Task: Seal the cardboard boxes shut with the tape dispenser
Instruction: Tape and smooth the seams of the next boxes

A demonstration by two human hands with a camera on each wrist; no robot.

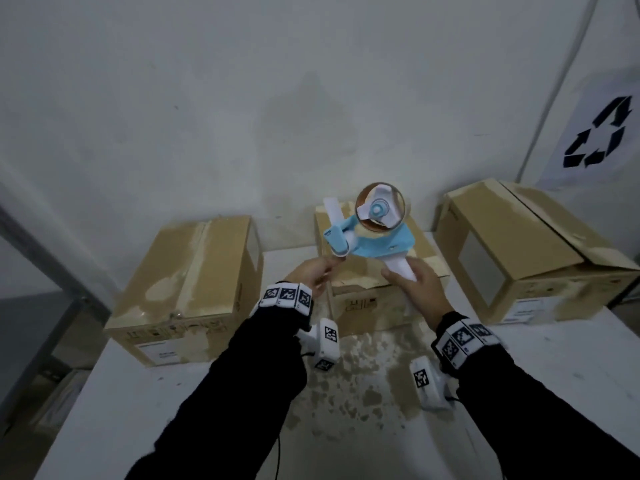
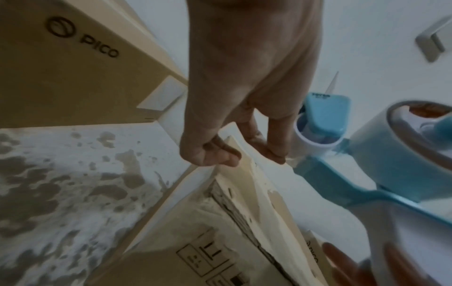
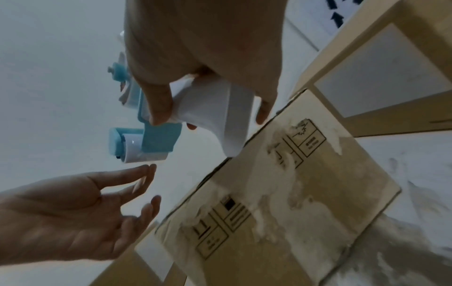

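A white counter (image 1: 554,375), blotched with brown residue, carries 3 brown cardboard boxes along a pale wall. The middle cardboard box (image 1: 367,299) is the landmark here.

Nearest, 2 dark-sleeved arms reach toward the middle box. The right hand (image 1: 420,285) is clamped around the white handle of a blue and white plastic tape dispenser (image 1: 372,233), held in the air above the middle box, its roll of clear tape uppermost. The left hand (image 1: 313,271) is spread and relaxed, its fingertips (image 3: 149,170) just under the dispenser's white roller, holding nothing firmly; whether they touch loose tape cannot be told.

This looks like the preparing step: freeing the tape end before sealing. The next move likely calls for pressing that end onto the middle box's seam.

Left of the middle box stands a closed box (image 1: 187,285). Right of it, a box (image 1: 526,251) has a flap slightly lifted.
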